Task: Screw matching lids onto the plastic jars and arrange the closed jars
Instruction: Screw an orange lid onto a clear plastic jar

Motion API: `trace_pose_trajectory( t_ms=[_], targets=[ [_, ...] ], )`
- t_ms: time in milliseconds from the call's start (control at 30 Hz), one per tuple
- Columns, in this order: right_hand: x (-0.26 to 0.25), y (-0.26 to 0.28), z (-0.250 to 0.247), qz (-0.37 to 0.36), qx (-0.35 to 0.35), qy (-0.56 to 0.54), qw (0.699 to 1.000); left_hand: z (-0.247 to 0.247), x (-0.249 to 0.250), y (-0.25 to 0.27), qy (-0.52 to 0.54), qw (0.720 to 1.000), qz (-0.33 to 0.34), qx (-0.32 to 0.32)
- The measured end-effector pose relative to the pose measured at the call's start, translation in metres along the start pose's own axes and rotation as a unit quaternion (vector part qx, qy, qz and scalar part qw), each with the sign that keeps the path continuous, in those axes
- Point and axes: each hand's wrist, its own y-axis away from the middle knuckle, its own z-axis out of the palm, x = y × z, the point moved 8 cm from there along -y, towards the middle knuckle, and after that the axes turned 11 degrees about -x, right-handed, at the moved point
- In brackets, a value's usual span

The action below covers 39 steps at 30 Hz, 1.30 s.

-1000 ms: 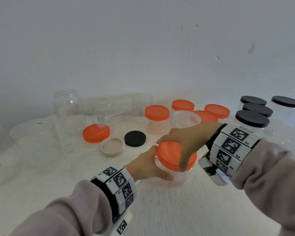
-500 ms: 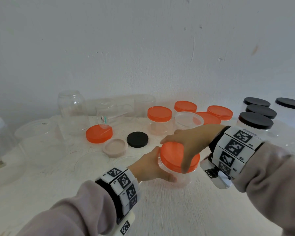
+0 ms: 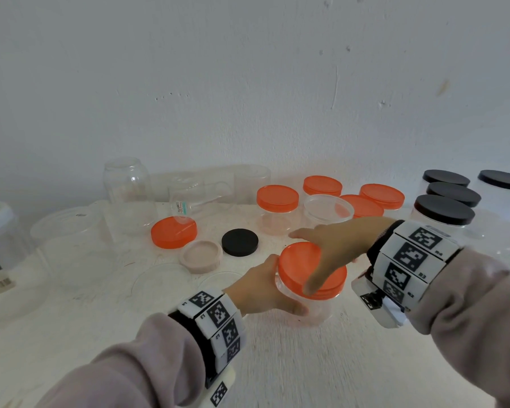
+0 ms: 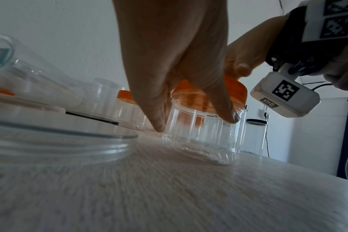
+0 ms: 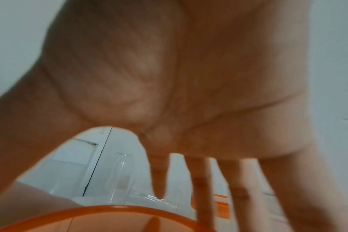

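A small clear plastic jar (image 3: 317, 310) (image 4: 201, 138) stands on the white table with an orange lid (image 3: 292, 266) (image 4: 236, 89) (image 5: 109, 219) on its mouth. My left hand (image 3: 268, 291) (image 4: 175, 62) grips the jar's body from the left, fingers behind and thumb in front. Over the lid lies my right hand (image 3: 330, 248) (image 5: 169, 78), blurred, its fingers spread and straight. Only its thumb (image 4: 242, 69) shows as touching the lid's top.
A loose orange lid (image 3: 173, 232), a beige lid (image 3: 200, 256) and a black lid (image 3: 239, 242) lie to the left. Orange-lidded jars (image 3: 277, 207) and an open jar (image 3: 327, 210) stand behind, black-lidded jars (image 3: 443, 213) at right, and clear lidless jars (image 3: 128, 189) at back left.
My right hand's fingers, curled round the orange lid before, are now straightened and spread above it. The left hand has kept its grip on the jar.
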Motion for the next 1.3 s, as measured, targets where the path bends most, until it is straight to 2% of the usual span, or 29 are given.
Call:
trace_pose_trajectory(
  t_ms=[167,400,567,633,733,867,933,1033,1100,1167,1300],
  targets=[
    [-0.01,0.0,0.001,-0.04,0.011,0.007,0.999,0.0,0.0,0.0,-0.003,1.0,-0.001,0.001],
    [0.0,0.003,-0.003,0.028,0.031,0.025,0.999,0.0,0.0,0.0,0.002,1.0,0.001,0.002],
    [-0.013,0.005,0.0,-0.059,0.012,0.006,0.998,0.001,0.001,0.0,-0.006,1.0,0.0,0.003],
    [-0.013,0.004,0.001,-0.069,0.016,-0.005,0.997,0.001,0.001,0.001,-0.008,1.0,0.001,0.003],
    [-0.012,0.0,0.002,-0.032,0.037,-0.004,0.999,0.0,0.001,0.001,-0.008,1.0,0.0,0.004],
    [-0.012,-0.004,-0.004,0.029,0.098,0.002,0.995,0.0,0.001,0.002,-0.009,1.0,0.003,0.007],
    [-0.011,-0.005,-0.004,0.013,0.086,-0.013,0.996,0.0,0.001,0.001,-0.011,1.0,0.003,0.006],
    [-0.017,-0.001,-0.003,-0.053,0.043,-0.013,0.998,0.0,0.0,0.0,-0.017,1.0,-0.001,0.006],
    [-0.021,0.001,-0.003,-0.084,0.043,-0.017,0.995,0.0,0.0,-0.001,-0.015,1.0,-0.002,0.005],
    [-0.021,0.0,-0.004,-0.089,0.061,-0.015,0.994,0.0,-0.001,-0.001,-0.013,1.0,-0.002,0.003],
    [-0.017,-0.005,-0.002,-0.043,0.08,0.003,0.996,0.0,-0.001,-0.002,-0.011,1.0,-0.001,0.004]
  ],
)
